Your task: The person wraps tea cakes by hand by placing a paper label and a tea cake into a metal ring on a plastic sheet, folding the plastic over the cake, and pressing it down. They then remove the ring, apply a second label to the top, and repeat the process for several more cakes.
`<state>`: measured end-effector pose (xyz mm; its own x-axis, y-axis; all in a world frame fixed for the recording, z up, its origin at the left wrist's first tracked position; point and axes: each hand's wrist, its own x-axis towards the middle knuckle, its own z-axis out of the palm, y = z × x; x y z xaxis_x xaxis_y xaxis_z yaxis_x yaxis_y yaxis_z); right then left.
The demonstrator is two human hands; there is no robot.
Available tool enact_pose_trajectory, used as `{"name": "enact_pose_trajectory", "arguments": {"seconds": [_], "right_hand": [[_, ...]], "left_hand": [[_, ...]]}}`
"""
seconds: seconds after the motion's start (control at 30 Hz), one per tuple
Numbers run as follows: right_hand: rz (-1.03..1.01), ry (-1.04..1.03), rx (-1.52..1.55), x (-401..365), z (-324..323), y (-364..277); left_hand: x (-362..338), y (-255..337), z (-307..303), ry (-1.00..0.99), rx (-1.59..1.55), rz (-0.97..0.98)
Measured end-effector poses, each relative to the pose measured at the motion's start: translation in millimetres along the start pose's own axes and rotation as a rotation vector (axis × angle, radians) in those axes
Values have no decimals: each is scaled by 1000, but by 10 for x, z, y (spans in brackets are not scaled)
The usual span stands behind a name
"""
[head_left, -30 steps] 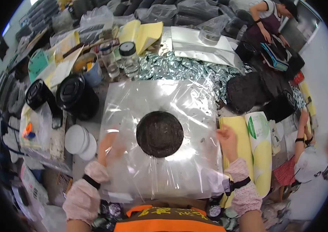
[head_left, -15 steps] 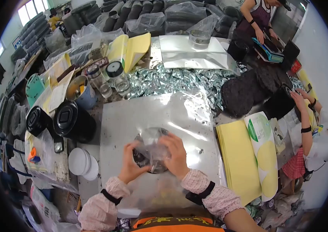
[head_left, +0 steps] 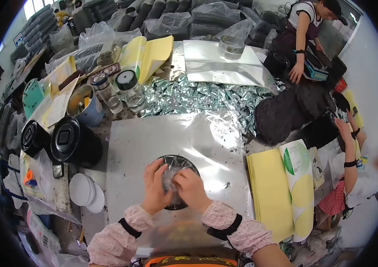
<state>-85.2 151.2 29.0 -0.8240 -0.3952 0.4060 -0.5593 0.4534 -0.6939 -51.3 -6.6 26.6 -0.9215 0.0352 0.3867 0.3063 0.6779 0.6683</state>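
Note:
A round black container stands on the metal-covered work surface in front of me, with a crumpled clear plastic bag at its mouth. My left hand is curled around the left side of the plastic, thumb towards the middle. My right hand has its fingers closed together on the plastic from the right. Both hands are over the container and cover much of its rim. What lies inside it is hidden by the plastic and the fingers.
Black lidded canisters and white round lids are on the left. Clear jars stand behind, beside shredded foil. Yellow sheets lie to the right. One co-worker is at back right; another's arm reaches in from the right.
My hands have come closer together and gathered the plastic inward, uncovering more of the container's black rim. The back co-worker's hand has moved down from the blue box towards the dark discs.

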Motion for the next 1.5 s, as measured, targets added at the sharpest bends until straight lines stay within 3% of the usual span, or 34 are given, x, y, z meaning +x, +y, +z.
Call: {"name": "enact_pose_trajectory", "arguments": {"seconds": [0.1, 0.13, 0.23, 0.27, 0.3, 0.33, 0.37, 0.43, 0.57, 0.73, 0.83, 0.87, 0.97, 1.07, 1.2, 1.3, 1.33, 1.4, 1.47, 1.5], "right_hand": [[-4, -19, 4, -1, 82, 47], [19, -130, -55, 21, 54, 125], [231, -388, 464, 225, -454, 391], [414, -256, 454, 215, -556, 566], [257, 1, 169, 317, -742, 757], [373, 83, 17, 522, -1047, 730], [295, 222, -29, 571, -1200, 1197], [326, 414, -125, 828, -1474, 1940], [451, 368, -288, 1084, -1312, 2827], [317, 354, -228, 1231, -1419, 2537], [172, 546, -311, 1387, -1384, 2803], [452, 316, -222, 1468, -1395, 2750], [277, 545, -390, 1529, -1044, 2950], [250, 544, -370, 1522, -1111, 2838], [69, 630, -285, 1352, -1394, 2167], [281, 413, 227, 1041, -1398, 1396], [445, 255, 583, 950, -1348, 943], [726, -81, 1021, 608, -1058, 673], [812, -393, 770, 398, -763, 265], [765, -410, 675, 259, -471, 202]], "left_hand": [[87, 110, -195, -285, 96, 161], [63, 40, -101, -362, 157, 128], [75, 103, -24, -479, 426, 106], [86, 114, -4, -483, 455, 114], [96, 109, 6, -491, 445, 103], [91, 100, 12, -499, 437, 94], [84, 96, 19, -511, 428, 90], [86, 97, 27, -505, 438, 89], [97, 116, 26, -507, 433, 78], [129, 136, -10, -501, 415, 53], [117, 140, 23, -499, 413, 45], [115, 142, 28, -498, 410, 41], [161, 177, 11, -493, 436, 38], [146, 197, 0, -499, 481, 47], [140, 153, -1, -491, 460, 54], [114, 151, 13, -522, 473, 37], [94, 123, 35, -496, 453, 51], [33, 13, 53, -398, 289, 45], [-42, -48, 65, -151, -115, -70], [-40, -15, 47, -35, -309, -114]]}}
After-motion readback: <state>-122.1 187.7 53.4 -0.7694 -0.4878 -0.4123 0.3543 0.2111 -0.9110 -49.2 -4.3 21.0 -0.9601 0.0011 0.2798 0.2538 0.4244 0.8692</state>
